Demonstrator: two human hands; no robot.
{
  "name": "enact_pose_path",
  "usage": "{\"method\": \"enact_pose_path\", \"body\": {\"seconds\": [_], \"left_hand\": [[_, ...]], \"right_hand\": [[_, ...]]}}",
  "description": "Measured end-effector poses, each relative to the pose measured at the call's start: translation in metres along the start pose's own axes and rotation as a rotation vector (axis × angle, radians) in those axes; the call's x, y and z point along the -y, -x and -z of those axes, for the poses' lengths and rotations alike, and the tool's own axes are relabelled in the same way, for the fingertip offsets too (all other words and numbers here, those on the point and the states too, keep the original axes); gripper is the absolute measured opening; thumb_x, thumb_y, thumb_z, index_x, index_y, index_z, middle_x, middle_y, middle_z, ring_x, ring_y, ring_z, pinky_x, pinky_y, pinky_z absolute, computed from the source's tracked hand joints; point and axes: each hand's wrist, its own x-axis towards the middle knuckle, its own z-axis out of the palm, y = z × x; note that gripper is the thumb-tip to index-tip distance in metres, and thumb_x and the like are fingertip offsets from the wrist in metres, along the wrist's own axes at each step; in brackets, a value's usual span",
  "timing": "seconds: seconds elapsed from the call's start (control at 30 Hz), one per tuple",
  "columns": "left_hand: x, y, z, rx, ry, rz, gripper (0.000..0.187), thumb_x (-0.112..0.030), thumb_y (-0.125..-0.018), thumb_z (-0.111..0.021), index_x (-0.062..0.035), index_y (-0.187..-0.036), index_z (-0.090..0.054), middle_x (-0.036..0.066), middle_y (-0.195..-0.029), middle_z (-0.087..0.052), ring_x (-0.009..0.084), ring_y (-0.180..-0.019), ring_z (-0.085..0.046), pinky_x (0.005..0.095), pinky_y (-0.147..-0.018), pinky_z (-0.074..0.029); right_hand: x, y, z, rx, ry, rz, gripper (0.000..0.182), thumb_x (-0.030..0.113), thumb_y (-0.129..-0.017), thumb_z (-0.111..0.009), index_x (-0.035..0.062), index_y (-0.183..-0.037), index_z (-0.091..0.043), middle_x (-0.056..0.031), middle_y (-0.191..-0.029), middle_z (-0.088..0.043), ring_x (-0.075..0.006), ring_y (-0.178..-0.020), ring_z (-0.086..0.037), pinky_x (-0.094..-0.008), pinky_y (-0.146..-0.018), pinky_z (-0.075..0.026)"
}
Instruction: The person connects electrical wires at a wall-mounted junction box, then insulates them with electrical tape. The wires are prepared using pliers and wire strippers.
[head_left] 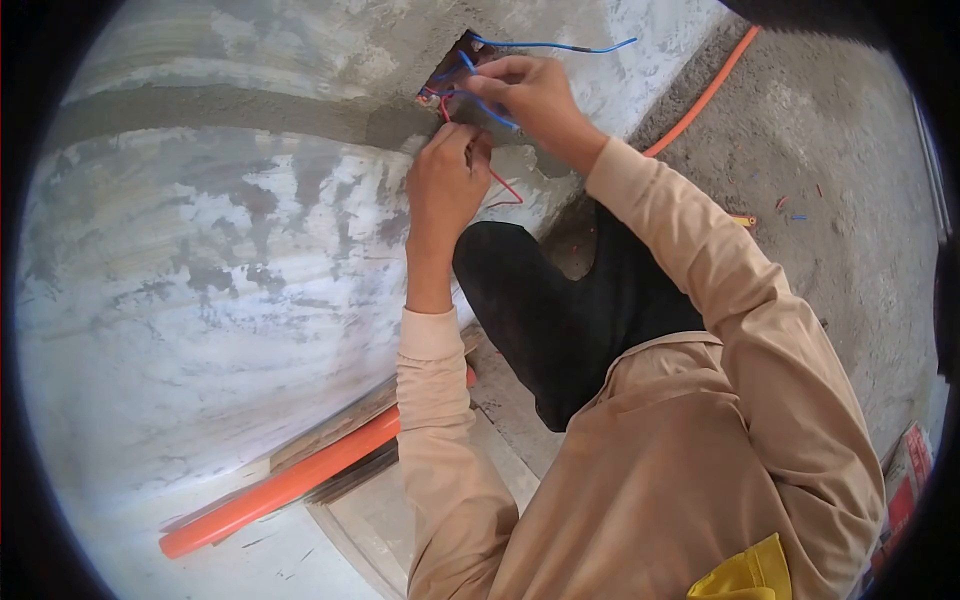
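A recessed wall box [456, 68] opens in the plastered wall, with blue and red wires coming out of it. My right hand [537, 100] is closed in a pinch at the box opening, on a short blue wire [467, 62]. Below those fingers another blue wire [492, 112] slants out. A longer blue wire [545, 44] with a dark band reaches right from the top of the box. Just under the box, my left hand [447, 180] is closed around a red wire [508, 188], whose bent end sticks out past the fingers.
An orange pipe [285, 483] lies along the wall's foot beside boards. Another orange conduit [708, 92] curves over the rough concrete floor [850, 190] at right. Small wire scraps [798, 217] lie there, and a yellow object [743, 220] is partly hidden behind my right sleeve. My knee is close below the hands.
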Motion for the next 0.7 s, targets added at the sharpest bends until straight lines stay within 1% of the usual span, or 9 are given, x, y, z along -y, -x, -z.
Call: {"method": "enact_pose_path", "body": {"seconds": [0.1, 0.2, 0.3, 0.4, 0.5, 0.6, 0.63, 0.7], "left_hand": [[-0.003, 0.007, 0.004, -0.028, 0.243, 0.124, 0.016, -0.016, -0.089, -0.062, -0.0022, -0.096, -0.066, 0.011, -0.088, -0.069, 0.0273, -0.072, -0.066, 0.0379, -0.066, -0.051], [-0.005, 0.016, 0.012, -0.077, 0.293, 0.189, 0.015, -0.014, -0.087, -0.065, -0.002, -0.097, -0.067, 0.011, -0.082, -0.07, 0.0181, -0.066, -0.065, 0.0311, -0.062, -0.05], [0.002, 0.023, 0.019, -0.155, 0.368, 0.19, 0.017, -0.015, -0.088, -0.066, -0.0018, -0.098, -0.068, 0.009, -0.079, -0.07, 0.0139, -0.064, -0.064, 0.0274, -0.061, -0.049], [-0.002, 0.023, 0.026, -0.141, 0.413, 0.224, 0.018, -0.014, -0.091, -0.064, 0.0014, -0.101, -0.067, 0.007, -0.084, -0.07, 0.0081, -0.071, -0.062, 0.0227, -0.065, -0.049], [-0.013, 0.019, 0.031, -0.112, 0.455, 0.265, 0.022, -0.016, -0.092, -0.063, 0.0031, -0.103, -0.066, 0.009, -0.084, -0.071, 0.0088, -0.073, -0.064, 0.0225, -0.067, -0.05], [-0.018, 0.001, 0.022, -0.179, 0.441, 0.23, 0.025, -0.018, -0.093, -0.062, 0.0032, -0.105, -0.066, 0.008, -0.086, -0.071, 0.0104, -0.074, -0.065, 0.0246, -0.068, -0.051], [-0.02, -0.006, 0.018, -0.2, 0.418, 0.246, 0.023, -0.017, -0.092, -0.062, 0.0013, -0.103, -0.067, 0.009, -0.084, -0.071, 0.0135, -0.073, -0.066, 0.0267, -0.068, -0.051], [-0.022, -0.024, 0.01, -0.245, 0.375, 0.266, 0.019, -0.016, -0.089, -0.061, -0.0024, -0.1, -0.07, 0.011, -0.079, -0.07, 0.0197, -0.071, -0.068, 0.0308, -0.068, -0.052]], "right_hand": [[-0.014, -0.007, -0.023, -0.14, 0.215, 0.097, 0.022, 0.016, -0.077, -0.078, -0.0022, -0.088, -0.073, -0.0089, -0.069, -0.069, -0.0146, -0.058, -0.064, -0.0299, -0.055, -0.05], [-0.018, -0.009, -0.038, -0.274, 0.368, 0.128, 0.024, 0.022, -0.074, -0.08, 0.0009, -0.083, -0.075, -0.0145, -0.069, -0.07, -0.0215, -0.06, -0.068, -0.0337, -0.061, -0.053], [-0.017, -0.006, -0.043, -0.336, 0.523, 0.245, 0.025, 0.026, -0.074, -0.078, 0.0029, -0.081, -0.075, -0.0163, -0.068, -0.068, -0.0266, -0.059, -0.067, -0.0358, -0.062, -0.053], [-0.016, -0.004, -0.042, -0.294, 0.497, 0.228, 0.025, 0.026, -0.075, -0.078, 0.0023, -0.082, -0.075, -0.0159, -0.07, -0.069, -0.0274, -0.061, -0.067, -0.0354, -0.063, -0.053], [-0.016, -0.003, -0.025, -0.261, 0.514, 0.312, 0.022, 0.02, -0.081, -0.075, -0.0012, -0.088, -0.073, -0.0082, -0.069, -0.069, -0.0115, -0.058, -0.062, -0.0257, -0.055, -0.049], [-0.011, 0.0, -0.003, -0.284, 0.467, 0.294, 0.023, 0.02, -0.083, -0.073, -0.0022, -0.088, -0.072, -0.0059, -0.071, -0.069, -0.008, -0.06, -0.061, -0.025, -0.056, -0.048], [-0.007, 0.004, 0.006, -0.26, 0.452, 0.268, 0.023, 0.02, -0.085, -0.072, -0.0027, -0.09, -0.071, -0.0036, -0.071, -0.068, -0.0061, -0.06, -0.057, -0.0245, -0.053, -0.045], [-0.003, 0.015, 0.021, -0.156, 0.423, 0.201, 0.024, 0.021, -0.086, -0.072, -0.0025, -0.091, -0.071, -0.002, -0.068, -0.065, -0.0058, -0.059, -0.055, -0.024, -0.053, -0.043]]}}
